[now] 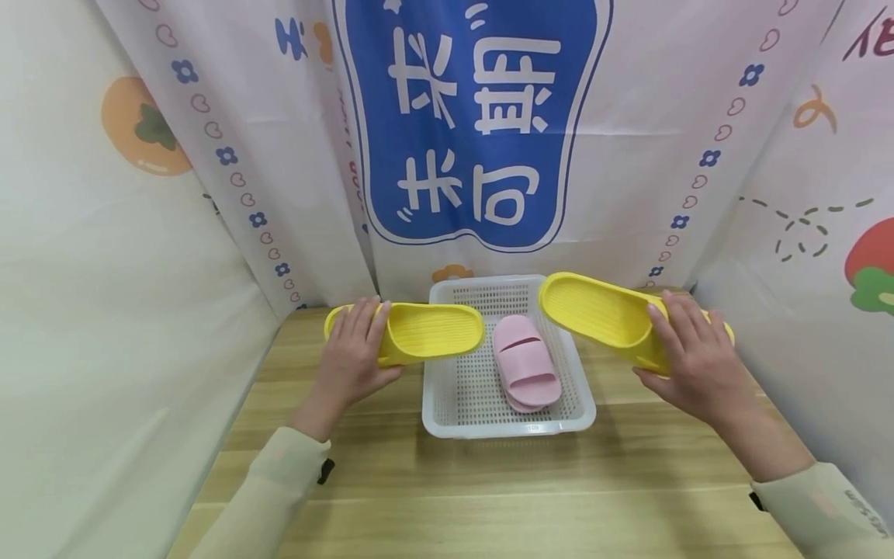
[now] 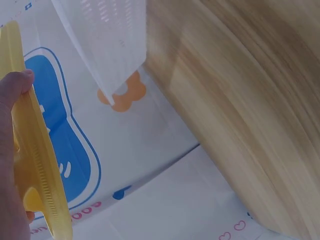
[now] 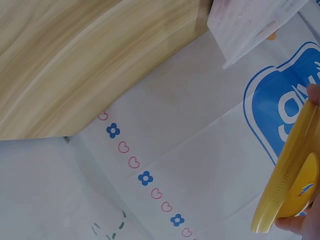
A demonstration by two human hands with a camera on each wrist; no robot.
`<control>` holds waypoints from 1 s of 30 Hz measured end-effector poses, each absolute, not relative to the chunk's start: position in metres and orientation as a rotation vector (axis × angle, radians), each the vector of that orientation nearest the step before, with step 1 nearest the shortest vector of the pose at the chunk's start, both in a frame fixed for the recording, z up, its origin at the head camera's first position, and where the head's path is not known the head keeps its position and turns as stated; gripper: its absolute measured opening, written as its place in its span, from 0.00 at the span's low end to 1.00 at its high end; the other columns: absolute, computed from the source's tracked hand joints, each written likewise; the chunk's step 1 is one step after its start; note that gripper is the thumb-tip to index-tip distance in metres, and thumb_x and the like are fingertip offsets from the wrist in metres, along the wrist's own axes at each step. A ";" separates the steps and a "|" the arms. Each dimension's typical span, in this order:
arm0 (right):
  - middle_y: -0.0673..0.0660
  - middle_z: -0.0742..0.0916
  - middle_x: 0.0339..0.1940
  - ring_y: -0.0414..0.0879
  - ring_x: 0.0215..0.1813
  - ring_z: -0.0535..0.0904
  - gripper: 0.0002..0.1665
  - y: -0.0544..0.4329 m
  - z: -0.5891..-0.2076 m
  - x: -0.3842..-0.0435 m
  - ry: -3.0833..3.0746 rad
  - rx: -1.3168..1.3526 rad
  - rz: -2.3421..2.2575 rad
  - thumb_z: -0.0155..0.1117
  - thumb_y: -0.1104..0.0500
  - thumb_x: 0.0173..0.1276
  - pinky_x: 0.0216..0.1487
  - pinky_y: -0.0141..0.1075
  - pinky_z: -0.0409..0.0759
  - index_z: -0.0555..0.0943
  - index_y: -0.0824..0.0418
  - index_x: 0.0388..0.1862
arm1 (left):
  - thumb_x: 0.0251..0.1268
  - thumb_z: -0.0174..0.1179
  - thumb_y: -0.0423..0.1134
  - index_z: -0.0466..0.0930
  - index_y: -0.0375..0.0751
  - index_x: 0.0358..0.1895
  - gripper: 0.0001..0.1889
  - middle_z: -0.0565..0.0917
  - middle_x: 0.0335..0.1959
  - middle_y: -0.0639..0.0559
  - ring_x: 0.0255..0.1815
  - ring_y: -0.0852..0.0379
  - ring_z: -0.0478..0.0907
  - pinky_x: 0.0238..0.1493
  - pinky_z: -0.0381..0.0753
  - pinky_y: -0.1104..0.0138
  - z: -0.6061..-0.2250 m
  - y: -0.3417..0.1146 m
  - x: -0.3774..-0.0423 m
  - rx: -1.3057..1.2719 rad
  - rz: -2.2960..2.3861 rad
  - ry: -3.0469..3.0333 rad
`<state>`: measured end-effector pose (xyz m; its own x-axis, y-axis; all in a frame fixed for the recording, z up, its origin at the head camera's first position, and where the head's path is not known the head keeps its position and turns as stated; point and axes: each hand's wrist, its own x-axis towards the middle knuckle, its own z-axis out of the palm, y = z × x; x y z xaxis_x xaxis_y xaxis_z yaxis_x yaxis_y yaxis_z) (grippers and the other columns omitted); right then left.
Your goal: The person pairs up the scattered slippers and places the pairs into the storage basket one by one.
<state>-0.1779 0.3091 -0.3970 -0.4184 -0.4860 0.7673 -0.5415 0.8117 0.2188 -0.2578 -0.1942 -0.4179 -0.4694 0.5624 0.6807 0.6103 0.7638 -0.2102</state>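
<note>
**Clearly, two yellow slides held up on either side of a white basket**

The left yellow slide (image 1: 436,332) is raised level with the basket's left side, its heel end crossing the left rim in the head view. The left hand (image 1: 352,349) is clamped on its strap end, fingers over the top. The right yellow slide (image 1: 594,310) slants, its heel end covering the basket's far right corner in that same view; the right hand (image 1: 701,365) likewise grips its strap end, fingers over the upper and thumb below. Both wrist views show a gap between slide and basket.

Between them, the white perforated plastic basket (image 1: 510,429) holds a pink slide (image 1: 527,365) toward its right side, with another pink edge showing underneath. The basket stands on a wood-grain table (image 1: 454,497), before a printed cloth backdrop (image 1: 635,171).

The likeliest trouble is contact — each slide is gripped at one end, so the free heel could swing down, catch the rim and shove or tip what looks a light basket. A loose grip on the smooth-looking material might let a slide twist or drop. If both came inward together, the heels could knock each other or push the pink slide askew.
</note>
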 end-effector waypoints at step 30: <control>0.73 0.73 0.63 0.70 0.61 0.69 0.41 0.269 -0.396 -0.180 -2.086 0.936 0.104 0.45 0.38 0.67 0.48 0.70 0.70 0.69 0.70 0.64 | 0.35 0.73 0.61 0.63 0.33 0.69 0.56 0.72 0.63 0.33 0.64 0.35 0.68 0.66 0.64 0.43 -0.413 -0.164 -0.255 -0.956 -0.078 -2.149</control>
